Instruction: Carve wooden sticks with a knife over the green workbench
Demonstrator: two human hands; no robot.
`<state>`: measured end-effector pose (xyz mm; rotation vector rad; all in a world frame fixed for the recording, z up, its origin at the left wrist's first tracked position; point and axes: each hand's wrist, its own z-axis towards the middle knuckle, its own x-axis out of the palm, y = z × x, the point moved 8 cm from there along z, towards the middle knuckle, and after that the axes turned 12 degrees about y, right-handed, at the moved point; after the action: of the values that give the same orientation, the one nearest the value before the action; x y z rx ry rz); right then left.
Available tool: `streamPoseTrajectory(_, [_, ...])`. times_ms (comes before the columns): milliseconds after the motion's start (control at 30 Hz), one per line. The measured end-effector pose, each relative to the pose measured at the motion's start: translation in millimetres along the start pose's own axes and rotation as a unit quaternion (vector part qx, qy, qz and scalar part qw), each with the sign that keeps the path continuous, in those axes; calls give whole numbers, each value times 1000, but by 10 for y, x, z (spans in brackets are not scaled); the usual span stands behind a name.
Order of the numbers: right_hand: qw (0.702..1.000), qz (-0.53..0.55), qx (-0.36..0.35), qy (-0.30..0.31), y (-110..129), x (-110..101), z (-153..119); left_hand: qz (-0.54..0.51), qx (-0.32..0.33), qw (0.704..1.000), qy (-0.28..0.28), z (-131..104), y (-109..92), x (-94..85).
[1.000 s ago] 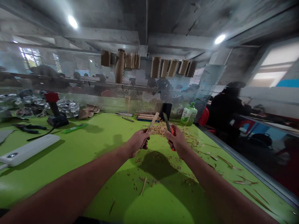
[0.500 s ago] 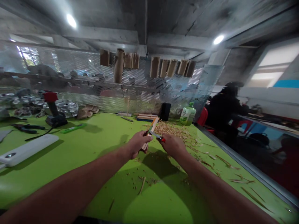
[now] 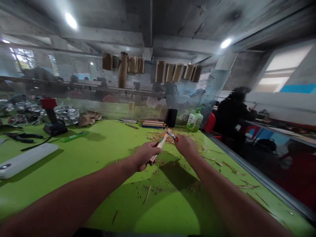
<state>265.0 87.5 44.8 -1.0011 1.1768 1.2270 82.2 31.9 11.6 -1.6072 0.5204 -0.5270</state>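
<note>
My left hand (image 3: pixel 147 154) is closed around the lower part of a pale strip of wood (image 3: pixel 161 143), which points forward and up over the table. Part of the strip's side looks green and orange. In my right hand (image 3: pixel 187 145) is a knife with a red handle (image 3: pixel 176 139). Its metal blade (image 3: pixel 170 133) lies across the strip near the far end. Behind the strip is a heap of wood shavings (image 3: pixel 155 135) on the green table (image 3: pixel 103 184).
A green-labelled bottle (image 3: pixel 195 120) and a black phone-like slab (image 3: pixel 172 118) stand at the back. On the left are a cordless drill (image 3: pixel 51 117), pliers (image 3: pixel 23 136), a green cutter (image 3: pixel 74 136) and a white bar-shaped device (image 3: pixel 29 160). A person (image 3: pixel 233 112) sits at the right.
The knife has moved forward along the strip, from near my left hand to the far end. My right hand has gone forward with it, and the view has shifted slightly.
</note>
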Motion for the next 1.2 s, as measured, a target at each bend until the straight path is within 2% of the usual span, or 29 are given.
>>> streamPoseTrajectory(133, [996, 42, 71, 20, -385, 14, 105, -1, 4, 999, 49, -89, -108, 108])
streamPoseTrajectory(200, [995, 50, 85, 20, -490, -9, 110, -23, 11, 999, 41, -105, -143, 67])
streamPoseTrajectory(233, [995, 53, 88, 14, -501, -32, 96, -36, 11, 999, 18, -103, -141, 5])
streamPoseTrajectory(300, [995, 60, 76, -4, -415, -79, 33, -62, 1, 997, -40, -88, -105, -147])
streamPoseTrajectory(367, [998, 62, 30, -17, -182, -102, -68, -86, -8, 993, -74, -61, -59, -245])
streamPoseTrajectory(500, [997, 39, -72, -1, 341, -43, -300, -105, 10, 992, -69, -12, -45, -232])
streamPoseTrajectory(600, [995, 8, -97, 16, 509, 4, -397, -99, 32, 993, -52, -11, -73, -160])
streamPoseTrajectory(700, [995, -14, -96, 20, 521, 23, -408, -91, 35, 994, -46, -11, -77, -127])
streamPoseTrajectory(867, [996, -27, -85, 16, 453, 18, -317, -59, -1, 996, -70, -17, -42, -137])
streamPoseTrajectory(1067, [1000, -15, -18, 9, 190, -56, -171, -51, -8, 998, -21, -55, -82, 24])
streamPoseTrajectory(1200, [1000, -22, -15, 8, 186, -29, -109, -52, -16, 998, -19, -38, -82, 7])
